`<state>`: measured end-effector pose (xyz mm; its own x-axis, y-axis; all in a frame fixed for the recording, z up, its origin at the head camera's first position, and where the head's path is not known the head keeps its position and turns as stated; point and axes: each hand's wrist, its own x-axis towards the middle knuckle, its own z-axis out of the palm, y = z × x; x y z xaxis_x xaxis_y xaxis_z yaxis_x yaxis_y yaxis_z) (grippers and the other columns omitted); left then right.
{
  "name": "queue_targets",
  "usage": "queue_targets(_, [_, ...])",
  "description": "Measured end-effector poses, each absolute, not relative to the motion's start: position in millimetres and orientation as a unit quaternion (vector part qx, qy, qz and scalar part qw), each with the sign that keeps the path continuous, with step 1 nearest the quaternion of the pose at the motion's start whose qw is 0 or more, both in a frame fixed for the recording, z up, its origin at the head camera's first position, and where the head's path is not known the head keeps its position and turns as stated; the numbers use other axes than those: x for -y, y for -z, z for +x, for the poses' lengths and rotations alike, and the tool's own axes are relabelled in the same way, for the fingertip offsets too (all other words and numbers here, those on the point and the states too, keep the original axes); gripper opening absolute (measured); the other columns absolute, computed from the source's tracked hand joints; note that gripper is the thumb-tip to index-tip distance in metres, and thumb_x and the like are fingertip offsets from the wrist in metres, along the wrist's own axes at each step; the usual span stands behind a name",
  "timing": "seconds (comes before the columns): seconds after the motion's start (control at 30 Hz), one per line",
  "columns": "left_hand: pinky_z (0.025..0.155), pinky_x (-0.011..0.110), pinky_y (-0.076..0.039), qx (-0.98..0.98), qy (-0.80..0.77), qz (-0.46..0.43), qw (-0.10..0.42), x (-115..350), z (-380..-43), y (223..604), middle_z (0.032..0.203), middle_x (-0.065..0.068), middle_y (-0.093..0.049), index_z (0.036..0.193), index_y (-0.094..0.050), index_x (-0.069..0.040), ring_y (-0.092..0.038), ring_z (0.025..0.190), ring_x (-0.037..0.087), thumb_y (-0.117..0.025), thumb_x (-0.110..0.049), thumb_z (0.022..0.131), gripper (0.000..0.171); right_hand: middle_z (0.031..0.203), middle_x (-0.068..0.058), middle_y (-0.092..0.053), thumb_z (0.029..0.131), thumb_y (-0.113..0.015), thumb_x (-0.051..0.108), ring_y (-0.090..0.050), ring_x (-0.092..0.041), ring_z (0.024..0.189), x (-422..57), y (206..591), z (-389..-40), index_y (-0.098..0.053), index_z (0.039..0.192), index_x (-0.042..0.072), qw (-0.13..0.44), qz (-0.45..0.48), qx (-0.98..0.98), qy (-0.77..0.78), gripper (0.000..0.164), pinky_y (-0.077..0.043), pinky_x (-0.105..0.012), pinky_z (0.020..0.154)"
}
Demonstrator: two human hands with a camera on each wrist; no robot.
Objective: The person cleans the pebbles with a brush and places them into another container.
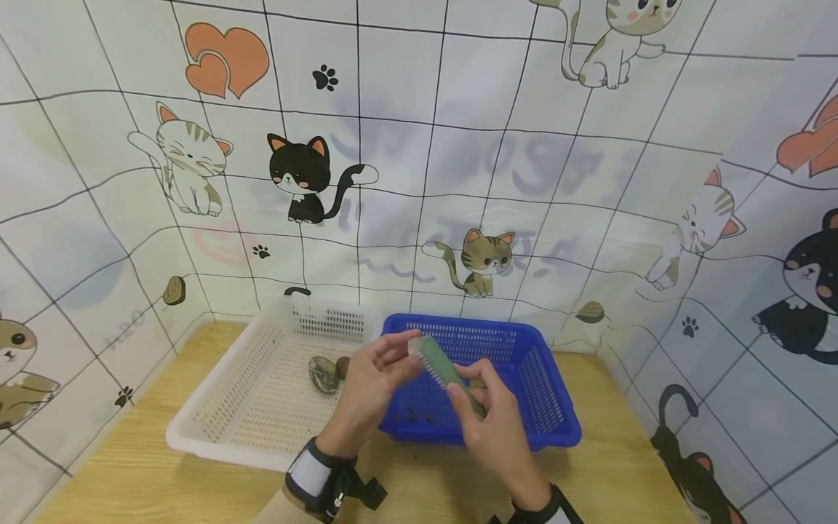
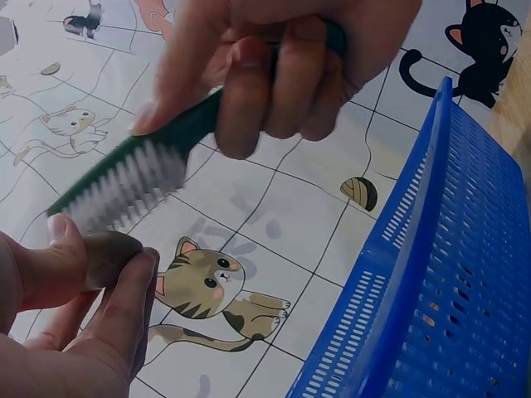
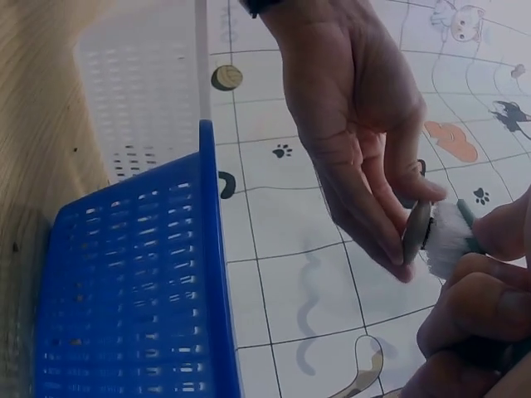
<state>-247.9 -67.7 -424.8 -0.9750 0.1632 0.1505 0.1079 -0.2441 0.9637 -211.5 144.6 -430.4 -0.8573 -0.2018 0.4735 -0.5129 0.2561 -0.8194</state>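
Observation:
My left hand (image 1: 363, 389) pinches a small, smooth grey-brown stone (image 2: 112, 259) between thumb and fingers. My right hand (image 1: 494, 418) grips the handle of a green scrubbing brush (image 1: 437, 360). White bristles (image 3: 449, 240) press against the stone's face in the right wrist view, and look slightly blurred in the left wrist view. Both hands are held up over the blue basket (image 1: 550, 386). In the head view the stone is mostly hidden behind the left fingers and the brush.
A white plastic basket (image 1: 196, 407) stands left of the blue one, holding a dark, pale-veined stone (image 1: 324, 375) and a brownish stone (image 1: 342, 367) partly behind my left hand. Small dark bits (image 1: 412, 416) lie in the blue basket. A cat-print sheet (image 1: 406, 160) rises behind the wooden table (image 1: 628, 466).

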Motion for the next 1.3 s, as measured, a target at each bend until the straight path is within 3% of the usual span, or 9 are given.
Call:
queue_targets(0.27, [0.105,0.033,-0.06,-0.621,-0.774,0.119,0.028,63,-249,428,0.135,0.012,-0.074,0.143,-0.066,-0.014,-0.073,0.122,0.023,-0.081,-0.016,0.096,0.049,0.055,0.011,-0.044,0.11,-0.062,0.026,-0.026,0.007,0.042,-145,430,-221,-0.061,0.128,0.015,0.176,0.211,0.8,-0.534,0.02,-0.021,-0.018,0.034])
queue_targets(0.53, [0.104,0.034,-0.06,-0.602,-0.792,0.102,0.011,65,-251,426,0.138,0.012,-0.073,0.144,-0.065,-0.012,-0.073,0.123,0.023,-0.076,-0.01,0.1,0.046,0.059,0.009,-0.049,0.109,-0.065,0.031,-0.029,0.003,0.045,-146,433,-220,-0.062,0.127,0.017,0.171,0.181,0.81,-0.531,0.023,-0.024,-0.02,0.038])
queue_targets(0.87, [0.106,0.033,-0.059,-0.626,-0.767,0.134,0.039,57,-251,429,0.136,0.011,-0.074,0.144,-0.065,-0.014,-0.072,0.126,0.023,-0.08,-0.02,0.098,0.049,0.055,0.011,-0.045,0.11,-0.062,0.02,-0.029,0.007,0.041,-150,432,-217,-0.061,0.129,0.012,0.183,0.212,0.789,-0.547,0.021,-0.026,-0.018,0.033])
queue_targets(1.0, [0.107,0.035,-0.059,-0.611,-0.781,0.128,0.021,55,-252,423,0.138,0.01,-0.074,0.144,-0.066,-0.016,-0.071,0.127,0.024,-0.079,-0.018,0.099,0.047,0.052,0.012,-0.042,0.11,-0.063,0.021,-0.027,0.007,0.038,-155,431,-219,-0.062,0.127,0.014,0.198,0.195,0.79,-0.547,0.018,-0.023,-0.016,0.032])
queue_targets(1.13, [0.108,0.036,-0.058,-0.61,-0.783,0.123,0.005,52,-255,421,0.137,0.009,-0.074,0.144,-0.066,-0.016,-0.072,0.126,0.023,-0.077,-0.018,0.1,0.045,0.053,0.011,-0.044,0.11,-0.063,0.02,-0.029,0.007,0.039,-155,431,-219,-0.061,0.127,0.013,0.181,0.205,0.782,-0.561,0.019,-0.025,-0.016,0.032])
queue_targets(1.3, [0.103,0.033,-0.061,-0.615,-0.778,0.127,0.029,50,-257,424,0.134,0.012,-0.075,0.143,-0.067,-0.015,-0.074,0.122,0.022,-0.079,-0.018,0.098,0.046,0.055,0.009,-0.045,0.11,-0.062,0.021,-0.031,0.006,0.04,-155,432,-219,-0.06,0.128,0.012,0.162,0.208,0.779,-0.568,0.02,-0.026,-0.016,0.032])
